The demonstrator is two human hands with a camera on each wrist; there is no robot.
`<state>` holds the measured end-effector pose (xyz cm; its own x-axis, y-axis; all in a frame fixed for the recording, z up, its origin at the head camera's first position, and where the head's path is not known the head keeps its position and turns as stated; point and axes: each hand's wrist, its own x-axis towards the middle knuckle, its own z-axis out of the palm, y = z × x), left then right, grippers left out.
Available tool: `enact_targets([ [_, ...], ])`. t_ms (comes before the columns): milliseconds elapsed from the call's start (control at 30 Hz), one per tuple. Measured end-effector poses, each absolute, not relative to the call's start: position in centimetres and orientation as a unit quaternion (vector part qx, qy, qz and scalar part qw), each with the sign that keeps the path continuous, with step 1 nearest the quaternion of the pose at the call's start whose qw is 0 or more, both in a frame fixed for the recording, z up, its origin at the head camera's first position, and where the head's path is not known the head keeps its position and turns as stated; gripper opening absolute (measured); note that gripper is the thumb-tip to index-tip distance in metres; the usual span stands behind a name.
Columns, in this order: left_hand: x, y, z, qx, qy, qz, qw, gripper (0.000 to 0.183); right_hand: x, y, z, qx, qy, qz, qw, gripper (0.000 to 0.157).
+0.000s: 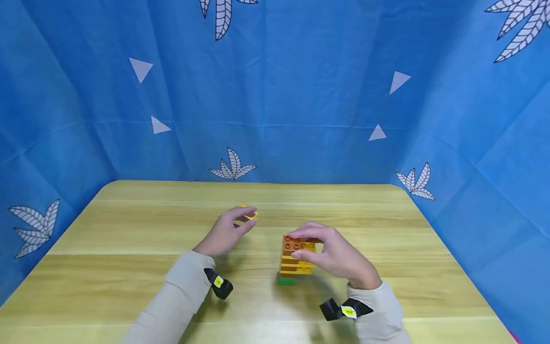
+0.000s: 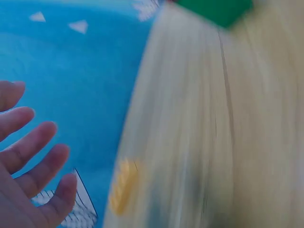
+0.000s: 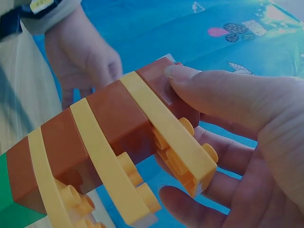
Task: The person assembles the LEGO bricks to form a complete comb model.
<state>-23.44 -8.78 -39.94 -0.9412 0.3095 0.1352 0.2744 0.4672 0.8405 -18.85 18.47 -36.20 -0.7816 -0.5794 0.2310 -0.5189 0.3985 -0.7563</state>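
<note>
A tower of toy building bricks (image 1: 289,258) stands upright near the middle of the table. Brown bricks alternate in it with flat yellow bricks (image 3: 111,166) that jut out to one side, above a green brick (image 1: 286,281) at the bottom. My right hand (image 1: 333,251) grips the tower's top, its thumb (image 3: 213,90) against the uppermost brown brick and its fingers round the far side. Farther back on the left, my left hand (image 1: 223,234) reaches over a loose yellow brick (image 2: 123,187). Its fingers (image 2: 35,147) are spread, with a gap between them and that brick in the left wrist view.
The wooden table (image 1: 129,267) has rounded far corners. A blue cloth (image 1: 301,95) with white leaves and triangles hangs behind it and along both sides. Each wrist carries a black strap with a small camera (image 1: 222,288).
</note>
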Motion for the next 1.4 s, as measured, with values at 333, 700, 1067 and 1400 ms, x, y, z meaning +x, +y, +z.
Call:
enact_targets([
  [333, -27.8, -10.5, -41.4, 0.148, 0.900, 0.409, 0.029, 0.043, -18.9, 18.7, -36.1, -0.332, 0.832, -0.443, 0.035, 0.036],
  [700, -30.6, -11.3, -42.9, 0.118, 0.921, 0.367, 0.062, 0.041, -19.0, 18.4, -36.5, -0.358, 0.822, -0.441, 0.036, 0.035],
  [1067, -31.5, -10.6, -43.9, 0.121, 0.942, 0.299, 0.095, 0.055, -18.9, 18.2, -36.7, -0.365, 0.815, -0.448, 0.041, 0.036],
  [1400, -31.9, -9.7, -44.0, 0.128, 0.953, 0.268, 0.064, 0.050, -19.0, 18.5, -36.5, -0.365, 0.810, -0.458, 0.034, 0.035],
])
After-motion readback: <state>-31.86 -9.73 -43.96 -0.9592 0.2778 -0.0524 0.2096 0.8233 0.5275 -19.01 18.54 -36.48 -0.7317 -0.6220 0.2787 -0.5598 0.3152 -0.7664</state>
